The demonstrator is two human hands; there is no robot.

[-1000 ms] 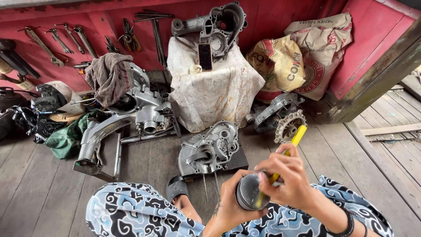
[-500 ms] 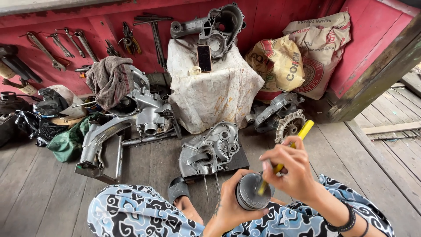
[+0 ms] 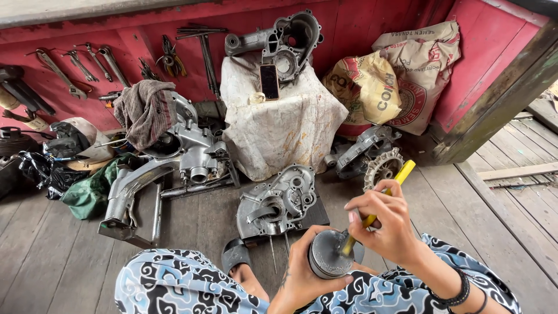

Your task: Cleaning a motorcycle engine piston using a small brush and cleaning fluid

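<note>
My left hand (image 3: 303, 273) grips a round grey metal piston (image 3: 329, 254) from below, just above my lap. My right hand (image 3: 388, 224) holds a yellow-handled tool (image 3: 383, 200) slanted down, its tip resting on the piston's top. Both hands are close together over my legs in blue and white patterned trousers (image 3: 174, 288). A grey engine case half (image 3: 279, 200) lies on the plank floor right in front of my knees.
A metal engine block with a frame arm (image 3: 168, 168) lies left, under a brown rag (image 3: 142, 110). A white cloth-covered stand (image 3: 279, 122) carries another engine casing (image 3: 285, 40) and a phone. Wrenches (image 3: 81, 64) lean on the red wall. Sacks (image 3: 395, 75) sit right.
My right hand has shifted a little with the yellow-handled tool over the piston's top. My view has tilted slightly; the left hand keeps its hold.
</note>
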